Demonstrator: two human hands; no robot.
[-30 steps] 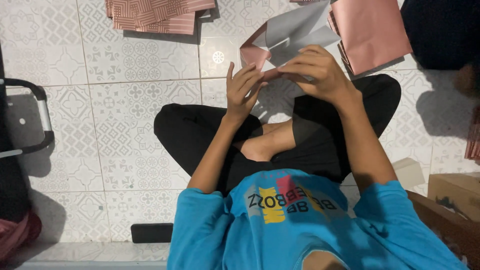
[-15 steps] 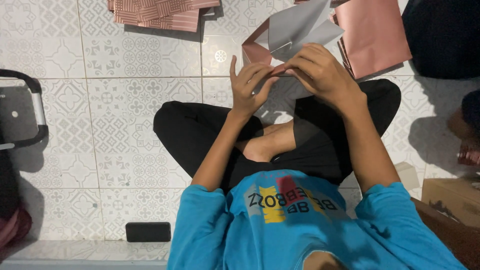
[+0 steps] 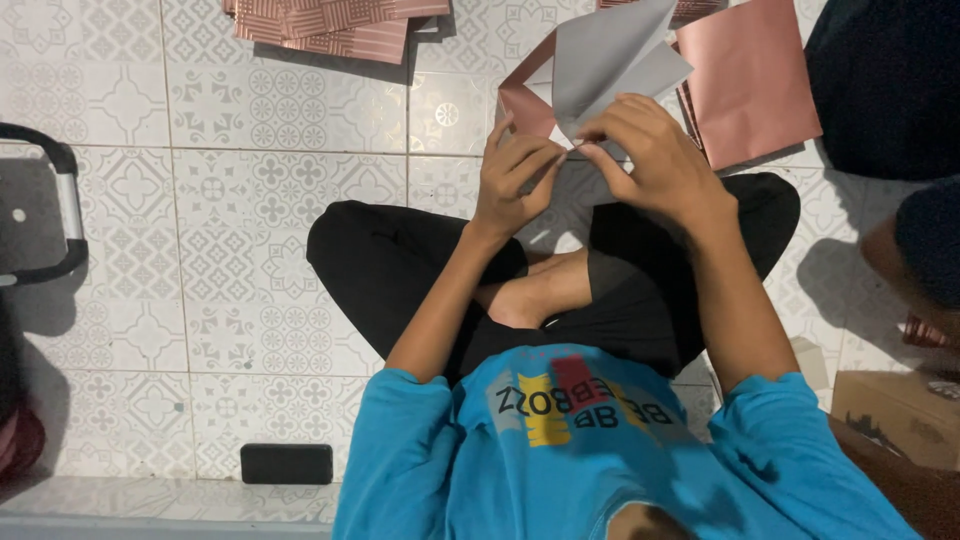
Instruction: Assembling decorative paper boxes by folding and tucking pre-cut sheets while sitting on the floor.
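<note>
I sit cross-legged on a patterned tile floor and hold a folded sheet of paper (image 3: 610, 60), grey on one face and rose-pink on the other, above my knees. My left hand (image 3: 515, 180) pinches its lower left fold. My right hand (image 3: 655, 160) grips the lower right part, fingers pressing a crease. The two hands almost touch under the sheet. Part of the paper is hidden behind my fingers.
A stack of striped pink sheets (image 3: 335, 25) lies on the floor at the top. A plain rose-pink sheet (image 3: 750, 80) lies at the upper right. A black phone-like slab (image 3: 286, 463) is beside my left hip, a cardboard box (image 3: 895, 415) at my right, a black-handled object (image 3: 40, 215) at far left.
Both hands have stayed on the paper while working the fold; the grey flap now stands a little more upright and the hands sit closer together.
</note>
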